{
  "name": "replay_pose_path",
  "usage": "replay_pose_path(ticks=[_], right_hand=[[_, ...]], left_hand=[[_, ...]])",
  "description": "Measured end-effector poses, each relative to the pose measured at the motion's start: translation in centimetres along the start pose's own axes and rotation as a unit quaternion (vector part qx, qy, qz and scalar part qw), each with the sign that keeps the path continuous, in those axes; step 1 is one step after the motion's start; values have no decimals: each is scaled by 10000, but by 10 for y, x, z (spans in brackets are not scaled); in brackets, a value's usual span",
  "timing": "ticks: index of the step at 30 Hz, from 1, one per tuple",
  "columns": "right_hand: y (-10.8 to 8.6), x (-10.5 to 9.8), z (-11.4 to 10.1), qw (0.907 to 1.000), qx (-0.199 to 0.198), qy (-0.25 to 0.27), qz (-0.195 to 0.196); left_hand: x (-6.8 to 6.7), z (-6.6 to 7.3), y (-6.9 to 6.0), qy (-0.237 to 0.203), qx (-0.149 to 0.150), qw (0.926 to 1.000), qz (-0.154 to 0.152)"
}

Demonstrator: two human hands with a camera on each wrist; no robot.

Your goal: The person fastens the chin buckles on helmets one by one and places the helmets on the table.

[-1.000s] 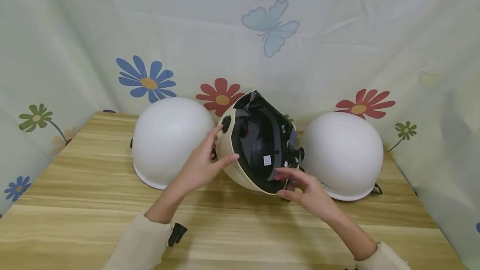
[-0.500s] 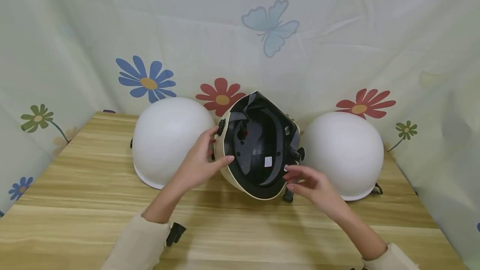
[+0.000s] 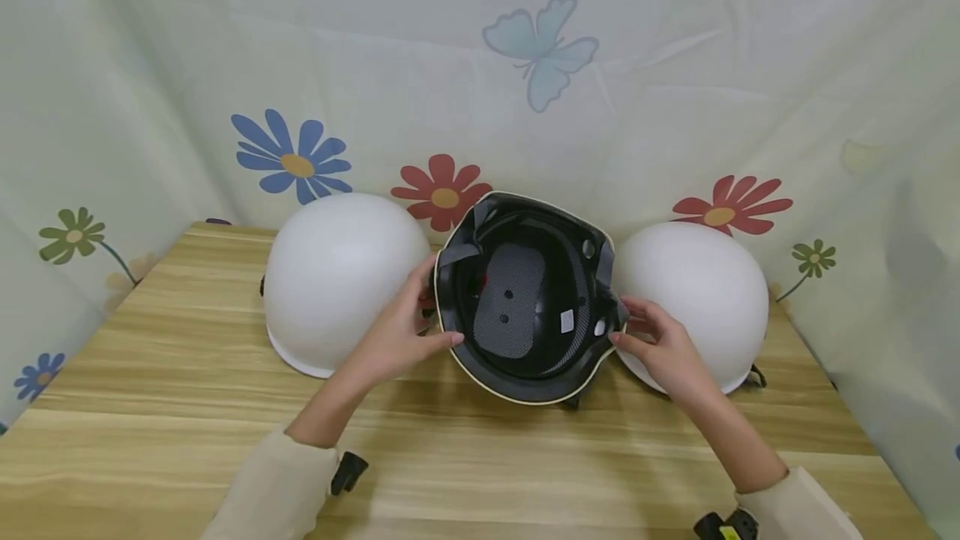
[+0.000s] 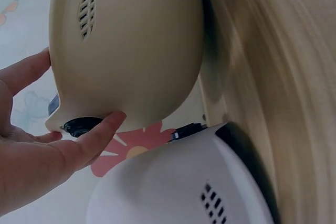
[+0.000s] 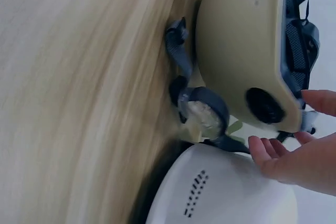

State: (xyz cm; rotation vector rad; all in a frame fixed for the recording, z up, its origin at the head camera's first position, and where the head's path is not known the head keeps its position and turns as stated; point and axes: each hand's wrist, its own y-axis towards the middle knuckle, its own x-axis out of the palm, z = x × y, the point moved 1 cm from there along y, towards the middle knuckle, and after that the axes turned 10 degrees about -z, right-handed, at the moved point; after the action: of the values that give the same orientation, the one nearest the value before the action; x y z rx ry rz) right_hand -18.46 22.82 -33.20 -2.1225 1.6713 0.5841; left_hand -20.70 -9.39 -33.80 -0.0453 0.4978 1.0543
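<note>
A beige helmet (image 3: 543, 273) is tipped up mid-table, its black padded inside facing me. My left hand (image 3: 401, 332) holds the helmet's left side, thumb at the rim and fingers on the outer shell. In the left wrist view, a fingertip lies on the beige shell (image 4: 131, 40) beside a black round knob (image 4: 80, 126). At the opposite rim, my right hand (image 3: 670, 348) grips the edge between thumb and fingers. A dark strap (image 5: 180, 56) hangs from that side onto the table, seen in the right wrist view.
White helmets stand dome-up on both sides, one at left (image 3: 337, 282) and one at right (image 3: 708, 298), close to the beige one. The wooden table (image 3: 480, 473) meets a flower-printed cloth (image 3: 360, 65) behind. Black devices sit at both wrists.
The beige helmet has turned so its inside faces me more squarely, its right side swinging rightward. My right hand left the lower right rim, moved right and up, and now grips the right edge.
</note>
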Motion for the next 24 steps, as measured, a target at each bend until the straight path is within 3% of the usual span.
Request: replay_pose_path(ticks=[6, 11, 18, 24], right_hand=[[2, 0, 3, 9998, -179, 101, -2], [2, -1, 4, 9995, -197, 233, -32], [2, -3, 6, 9994, -119, 275, -166], [2, -6, 5, 9993, -73, 253, -269]], left_hand=[[-1, -5, 0, -204, -109, 9997, 104], [-5, -1, 3, 354, -295, 9987, 212], [-13, 5, 11, 1274, -237, 9909, 369], [-14, 6, 13, 1130, -354, 9926, 269]])
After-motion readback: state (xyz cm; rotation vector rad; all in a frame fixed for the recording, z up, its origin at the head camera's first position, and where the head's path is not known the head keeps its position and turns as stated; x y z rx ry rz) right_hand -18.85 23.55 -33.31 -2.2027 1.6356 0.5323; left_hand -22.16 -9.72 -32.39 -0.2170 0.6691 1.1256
